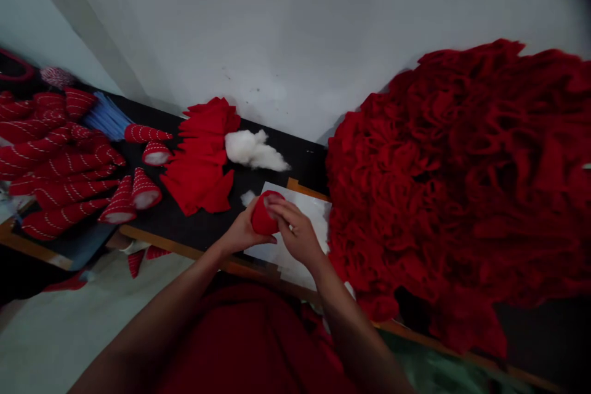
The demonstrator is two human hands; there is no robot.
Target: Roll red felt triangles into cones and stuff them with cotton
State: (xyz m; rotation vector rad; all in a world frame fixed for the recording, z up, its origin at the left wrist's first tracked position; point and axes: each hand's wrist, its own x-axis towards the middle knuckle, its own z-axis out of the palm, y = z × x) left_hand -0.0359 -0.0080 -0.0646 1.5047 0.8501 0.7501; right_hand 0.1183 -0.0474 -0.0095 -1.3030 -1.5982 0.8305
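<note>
My left hand (pixel 241 229) is wrapped round a red felt cone (pixel 262 217), its open end turned up toward me. The fingers of my right hand (pixel 295 229) are bent over the rim of that opening and grip it on the right side. Something pale shows in the mouth of the cone, partly hidden by my fingers. Just beyond my hands, a tuft of white stuffing (pixel 252 149) lies on the black table (pixel 196 229), with a smaller white bit (pixel 248 197) nearer my left hand. White sheets (pixel 308 212) lie under my hands.
To the left is a stack of flat red felt pieces (pixel 198 160). Farther left lie several stuffed red cones with white stitching (pixel 69 188) and a bundle of blue sticks (pixel 108 117). A large heap of red felt (pixel 443 197) fills the right side, against the wall (pixel 286 31).
</note>
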